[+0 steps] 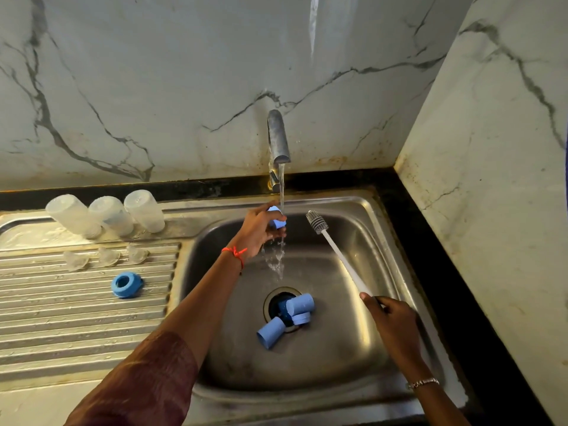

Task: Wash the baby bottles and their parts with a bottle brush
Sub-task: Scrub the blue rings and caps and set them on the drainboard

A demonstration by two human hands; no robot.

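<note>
Blue plastic is getting its rinse in the head view: the left grip [261, 232] is curling round a small cylindrical blue cap [276, 218] under the tap [278, 139] stream at twelve o'clock of the steel sink [353, 348]. The right grip [392, 315] is clasping the white handle of the bottle brush [341, 259], its ribbed head pointing toward one o'clock. Next, I judge, the brush is needing the smooth drain caps [302, 304] at six o'clock; translucent bottles [110, 215] are draining on the ridged worktop [61, 318] at nine o'clock.

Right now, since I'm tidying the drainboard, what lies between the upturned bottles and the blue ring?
Three clear nipples in a row on the drainboard ribs, between the bottles and the blue ring; the head view shows it.
</note>
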